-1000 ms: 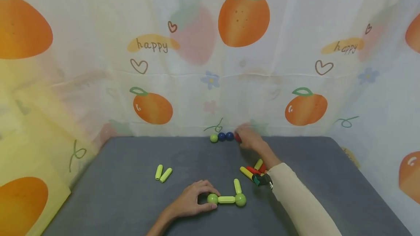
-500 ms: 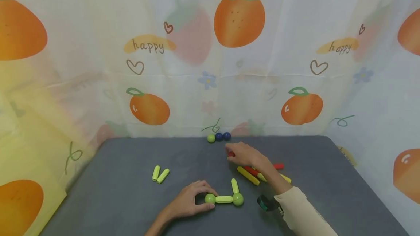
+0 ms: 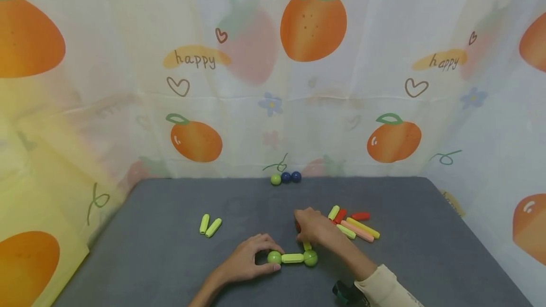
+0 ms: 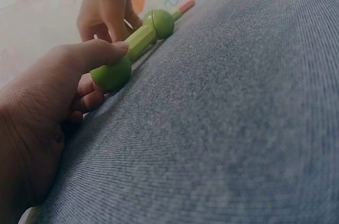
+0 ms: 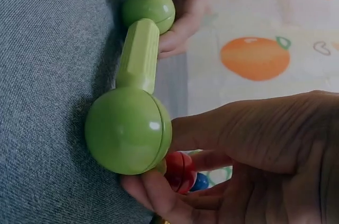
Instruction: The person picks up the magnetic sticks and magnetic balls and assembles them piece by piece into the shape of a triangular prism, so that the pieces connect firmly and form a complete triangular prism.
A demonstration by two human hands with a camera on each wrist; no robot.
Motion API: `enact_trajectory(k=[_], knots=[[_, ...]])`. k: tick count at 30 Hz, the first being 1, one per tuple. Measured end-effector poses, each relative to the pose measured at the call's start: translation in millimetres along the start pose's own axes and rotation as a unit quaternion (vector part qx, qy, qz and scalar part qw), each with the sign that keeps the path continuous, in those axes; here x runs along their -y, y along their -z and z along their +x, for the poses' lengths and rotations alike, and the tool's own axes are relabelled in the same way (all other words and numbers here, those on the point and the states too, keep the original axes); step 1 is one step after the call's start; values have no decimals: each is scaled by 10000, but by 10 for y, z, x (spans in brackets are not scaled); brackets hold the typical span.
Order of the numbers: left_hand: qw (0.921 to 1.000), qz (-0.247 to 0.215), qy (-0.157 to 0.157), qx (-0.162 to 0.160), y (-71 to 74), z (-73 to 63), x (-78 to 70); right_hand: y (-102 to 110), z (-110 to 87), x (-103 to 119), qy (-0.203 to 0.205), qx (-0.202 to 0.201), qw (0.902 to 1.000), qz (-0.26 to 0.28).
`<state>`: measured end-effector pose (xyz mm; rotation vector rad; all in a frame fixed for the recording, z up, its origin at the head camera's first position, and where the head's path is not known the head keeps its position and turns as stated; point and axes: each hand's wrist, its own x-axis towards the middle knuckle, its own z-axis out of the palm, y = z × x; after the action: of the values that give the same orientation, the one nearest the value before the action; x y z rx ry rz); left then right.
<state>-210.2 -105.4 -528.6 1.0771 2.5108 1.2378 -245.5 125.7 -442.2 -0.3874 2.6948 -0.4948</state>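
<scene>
The step in hand appears to be joining the red ball (image 5: 180, 172) to the short stick (image 3: 307, 246) on the far side of the right green ball (image 3: 310, 258), on the bench (image 3: 162, 274). The left hand's (image 3: 245, 258) fingers pinch the left green ball (image 3: 274, 257); the right hand's (image 3: 316, 227) pinch the red one. Next probably calls for straight alignment and firm pressing; contact is unclear.

lime-green rod (image 3: 292, 258), green balls (image 3: 310, 258), red ball (image 5: 180, 170), grey tabletop (image 3: 162, 264), fruit-printed backdrop (image 3: 243, 127)
</scene>
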Motion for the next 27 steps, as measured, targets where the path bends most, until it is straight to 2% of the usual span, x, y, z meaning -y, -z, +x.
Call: enact_trajectory(k=[4, 10, 16, 22, 25, 27], knots=[[10000, 2, -28, 16, -6, 3, 3, 6, -19, -17, -151, 31, 9995, 270], [10000, 27, 24, 11, -10, 3, 9, -20, -46, -62, -15, -183, 9992, 354], [10000, 6, 71, 27, 8, -2, 4, 33, -112, -73, -44, -149, 9988, 460], [9999, -14, 154, 66, 8, 10, -7, 237, -297, -99, -173, 237, 9991, 317], [9999, -17, 120, 42, 7, 8, -1, 337, -331, -110, 110, 650, 9978, 29], [9999, -27, 130, 33, 10, 4, 1, 350, -288, -156, 378, 1051, 9936, -157]])
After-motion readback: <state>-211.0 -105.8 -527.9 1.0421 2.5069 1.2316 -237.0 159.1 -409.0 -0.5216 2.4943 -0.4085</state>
